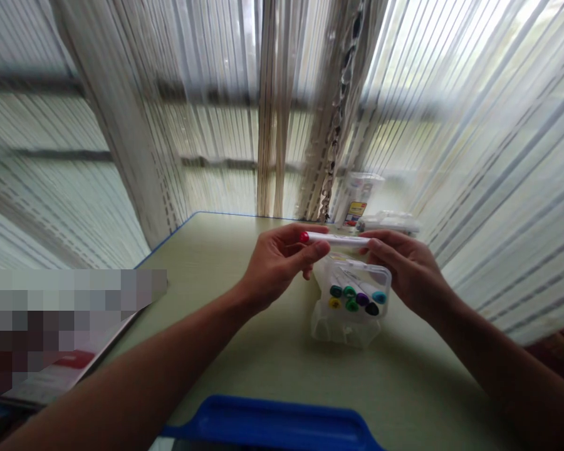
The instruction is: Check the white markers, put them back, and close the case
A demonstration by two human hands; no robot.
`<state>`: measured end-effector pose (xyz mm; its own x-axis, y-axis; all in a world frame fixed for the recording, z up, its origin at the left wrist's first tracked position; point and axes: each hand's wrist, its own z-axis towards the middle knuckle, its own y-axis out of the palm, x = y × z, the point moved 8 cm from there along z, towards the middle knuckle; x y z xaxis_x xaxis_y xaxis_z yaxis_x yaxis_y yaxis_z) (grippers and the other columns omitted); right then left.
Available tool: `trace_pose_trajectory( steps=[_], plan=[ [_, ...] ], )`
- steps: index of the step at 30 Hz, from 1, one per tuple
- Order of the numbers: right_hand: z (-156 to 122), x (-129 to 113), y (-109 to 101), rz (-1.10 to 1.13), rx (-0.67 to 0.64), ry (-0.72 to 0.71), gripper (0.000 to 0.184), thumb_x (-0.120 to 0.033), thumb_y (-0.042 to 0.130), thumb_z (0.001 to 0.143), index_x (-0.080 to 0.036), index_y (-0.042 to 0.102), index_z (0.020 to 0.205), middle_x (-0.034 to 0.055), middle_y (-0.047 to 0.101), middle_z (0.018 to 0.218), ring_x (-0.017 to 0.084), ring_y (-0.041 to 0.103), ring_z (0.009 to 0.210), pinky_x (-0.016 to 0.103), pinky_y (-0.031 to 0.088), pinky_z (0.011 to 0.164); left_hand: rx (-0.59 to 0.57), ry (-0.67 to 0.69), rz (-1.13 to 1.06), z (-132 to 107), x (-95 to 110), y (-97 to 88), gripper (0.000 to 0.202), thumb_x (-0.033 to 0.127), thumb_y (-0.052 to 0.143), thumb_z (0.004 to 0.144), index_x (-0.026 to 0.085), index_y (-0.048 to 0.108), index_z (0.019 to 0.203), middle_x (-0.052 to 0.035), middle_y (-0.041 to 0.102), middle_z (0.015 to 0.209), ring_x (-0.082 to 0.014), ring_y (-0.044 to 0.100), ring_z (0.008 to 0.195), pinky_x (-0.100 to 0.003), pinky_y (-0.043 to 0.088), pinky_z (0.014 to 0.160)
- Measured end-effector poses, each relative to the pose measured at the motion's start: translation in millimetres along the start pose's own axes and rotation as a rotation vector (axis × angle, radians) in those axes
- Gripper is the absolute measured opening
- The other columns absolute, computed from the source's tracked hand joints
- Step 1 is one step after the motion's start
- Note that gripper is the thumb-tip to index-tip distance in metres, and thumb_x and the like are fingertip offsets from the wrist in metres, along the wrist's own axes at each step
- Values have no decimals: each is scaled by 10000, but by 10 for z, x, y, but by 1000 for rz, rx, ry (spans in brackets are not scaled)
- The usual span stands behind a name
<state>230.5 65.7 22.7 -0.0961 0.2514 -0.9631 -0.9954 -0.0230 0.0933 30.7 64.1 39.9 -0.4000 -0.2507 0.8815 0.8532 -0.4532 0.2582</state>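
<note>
Passage exists over the bare worktop (207,257) left of the left hand (282,258), and from the near side up to the clear case (345,333), between the left forearm (169,363) and right forearm (493,357). The white marker (341,240), gripped at both ends, bars the gap between left hand and right hand (407,263). Obstructions at the rear: an upright clear container (364,185), a clear packet (390,222) just beside it, and curtains (216,119) along the far edge. A blue trough (282,426) lines the near edge.
</note>
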Motion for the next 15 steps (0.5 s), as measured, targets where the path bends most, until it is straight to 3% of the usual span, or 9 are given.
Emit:
trace_pose_trajectory(
  steps=[7,15],
  plan=[
    [-8,63,-7,15,25,80,298,-373,808,758,-237,737,1013,7,660,740,91,493,502,208,353,412,-67,-75,49,-65,24,102,381,275,850,710,172,769,1067,-36,703,808,-80,573,588,-212,475,524],
    [-7,67,24,-7,-11,90,330,-388,788,776,-218,704,1046,-26,566,625,95,456,495,211,342,435,-83,-87,86,-71,31,104,387,278,842,724,209,773,1098,-37,702,832,-72,554,599,-199,437,525]
  ],
)
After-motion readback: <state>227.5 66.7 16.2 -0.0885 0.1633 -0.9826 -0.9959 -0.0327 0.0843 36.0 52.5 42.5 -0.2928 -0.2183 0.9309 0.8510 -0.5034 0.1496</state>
